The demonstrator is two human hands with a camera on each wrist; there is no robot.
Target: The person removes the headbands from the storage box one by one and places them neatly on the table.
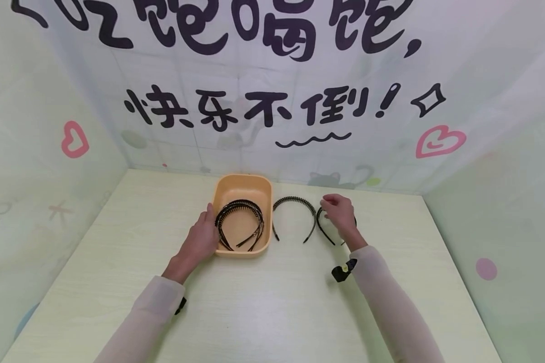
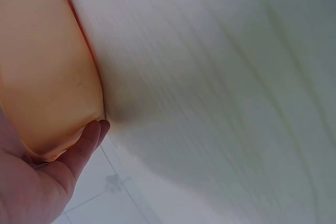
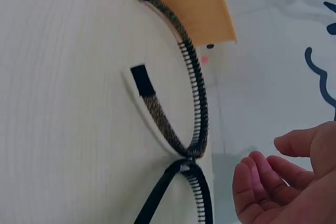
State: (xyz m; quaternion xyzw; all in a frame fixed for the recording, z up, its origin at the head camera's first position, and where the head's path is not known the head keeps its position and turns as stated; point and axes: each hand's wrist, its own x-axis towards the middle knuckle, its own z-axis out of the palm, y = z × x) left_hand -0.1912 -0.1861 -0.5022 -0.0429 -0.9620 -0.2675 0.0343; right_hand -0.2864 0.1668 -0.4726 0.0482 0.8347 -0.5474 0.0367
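Note:
A shallow orange plastic box (image 1: 242, 254) holds several dark headbands (image 1: 240, 204) that lie overlapping inside it. My left hand (image 1: 203, 236) grips the box at its left side; in the left wrist view, fingers (image 2: 86, 145) lie against the outer wall. To the right of the box, a toothed headband (image 1: 294, 198) lies on the table with its ends toward me. Beside it is another black headband (image 1: 325, 234), partly covered by my right hand (image 1: 340, 214). That hand hovers with thumb and fingers apart, nothing between them in the right wrist view.
The pale wood-patterned table (image 1: 272, 312) runs back to a printed cloth wall (image 1: 263, 146) just behind the box. Similar cloth walls stand at left and right. A small black device (image 1: 343, 270) is strapped to the right wrist.

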